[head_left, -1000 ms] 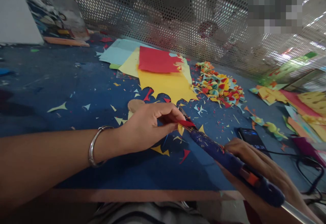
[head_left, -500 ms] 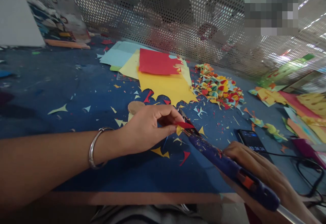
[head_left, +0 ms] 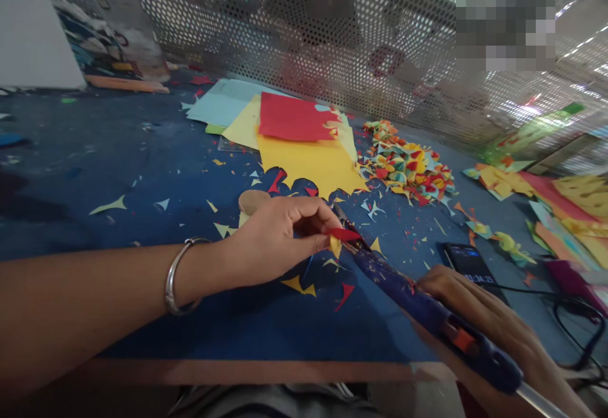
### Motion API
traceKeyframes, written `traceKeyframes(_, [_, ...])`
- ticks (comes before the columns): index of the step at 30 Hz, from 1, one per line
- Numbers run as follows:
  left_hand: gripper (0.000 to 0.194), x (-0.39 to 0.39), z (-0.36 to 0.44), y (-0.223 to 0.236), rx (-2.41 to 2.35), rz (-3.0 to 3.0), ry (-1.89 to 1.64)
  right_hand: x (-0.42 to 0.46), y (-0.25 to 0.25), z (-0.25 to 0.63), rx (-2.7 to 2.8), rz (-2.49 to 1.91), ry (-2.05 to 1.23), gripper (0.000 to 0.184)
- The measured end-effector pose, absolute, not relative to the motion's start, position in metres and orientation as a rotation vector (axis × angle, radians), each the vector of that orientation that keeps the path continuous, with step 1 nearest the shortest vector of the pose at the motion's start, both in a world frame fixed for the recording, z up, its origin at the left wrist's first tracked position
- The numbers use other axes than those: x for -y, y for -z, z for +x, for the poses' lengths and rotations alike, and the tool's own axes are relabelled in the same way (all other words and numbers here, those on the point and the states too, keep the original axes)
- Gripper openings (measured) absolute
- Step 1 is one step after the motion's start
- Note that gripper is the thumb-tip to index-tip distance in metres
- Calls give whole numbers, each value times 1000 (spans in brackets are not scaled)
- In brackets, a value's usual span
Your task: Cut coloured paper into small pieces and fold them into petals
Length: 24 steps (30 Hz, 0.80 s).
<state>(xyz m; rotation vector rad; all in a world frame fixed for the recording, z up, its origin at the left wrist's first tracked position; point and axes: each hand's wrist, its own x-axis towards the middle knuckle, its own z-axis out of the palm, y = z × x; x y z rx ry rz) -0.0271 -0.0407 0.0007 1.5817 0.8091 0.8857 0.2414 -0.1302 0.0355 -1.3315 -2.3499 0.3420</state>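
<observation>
My left hand pinches a small red paper piece between thumb and fingertips. A yellow paper piece hangs just below the red one. My right hand is wrapped around a dark blue glue gun with an orange switch; a whitish glue stick sticks out of its back end. The gun's nozzle end lies right at the red and yellow pieces; whether it touches them I cannot tell. A round tan object stands behind my left hand, partly covered by it.
Stacked paper sheets, a red sheet over a yellow one, lie behind my hands. Beside them is a pile of small coloured paper pieces. A phone and black cable lie right. A perforated metal panel rises behind.
The yellow piece under the red one hangs a little lower and more upright. Both hands and the glue gun have hardly moved.
</observation>
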Motion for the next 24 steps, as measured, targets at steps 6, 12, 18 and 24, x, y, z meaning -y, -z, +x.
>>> traceKeyframes(6, [10,37,-25,0,-771,1389,-894,129,-36,242,2306,-1319,-306,5])
traceKeyframes(12, [17,33,-24,3,-797,1187,-951,122,-49,258,2305,-1425,-22,6])
traceKeyframes(18, [16,34,-24,2,-832,1136,-951,79,-60,298,2530,-1444,179,20])
traceKeyframes(24, [17,32,-25,5,-841,1147,-931,26,-47,307,2758,-1658,585,24])
